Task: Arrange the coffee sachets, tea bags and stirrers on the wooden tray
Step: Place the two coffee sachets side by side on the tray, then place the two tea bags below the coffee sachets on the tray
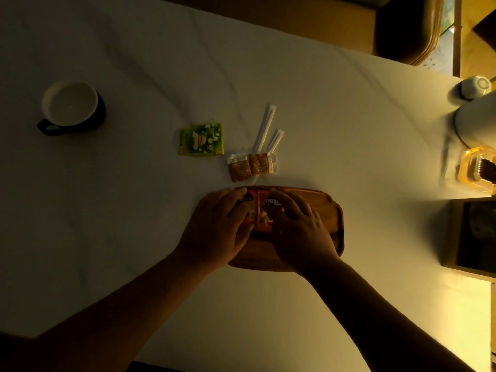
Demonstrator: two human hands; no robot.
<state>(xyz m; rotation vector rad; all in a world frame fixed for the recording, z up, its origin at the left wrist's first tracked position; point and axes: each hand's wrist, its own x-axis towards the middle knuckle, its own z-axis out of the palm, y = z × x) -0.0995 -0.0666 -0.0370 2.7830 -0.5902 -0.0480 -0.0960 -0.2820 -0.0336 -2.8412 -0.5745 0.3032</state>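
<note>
The wooden tray (pixel 328 210) lies on the white cloth at centre. Two red coffee sachets (pixel 261 208) lie side by side on its left part. My left hand (pixel 217 226) presses on the left sachet and my right hand (pixel 298 226) presses on the right one, fingers spread flat over them. Beyond the tray, two brown sugar sachets (pixel 251 166) lie on the cloth, with two paper-wrapped stirrers (pixel 264 132) partly under them. Green tea bags (pixel 201 139), overlapping, lie to the left of those.
A black mug with a white inside (pixel 71 106) stands at far left. At the right edge are a white kettle (pixel 476 122), a small white cup (pixel 473 87), an amber glass dish (pixel 476 167) and a dark framed box (pixel 472 237). A chair (pixel 408 28) stands beyond the table.
</note>
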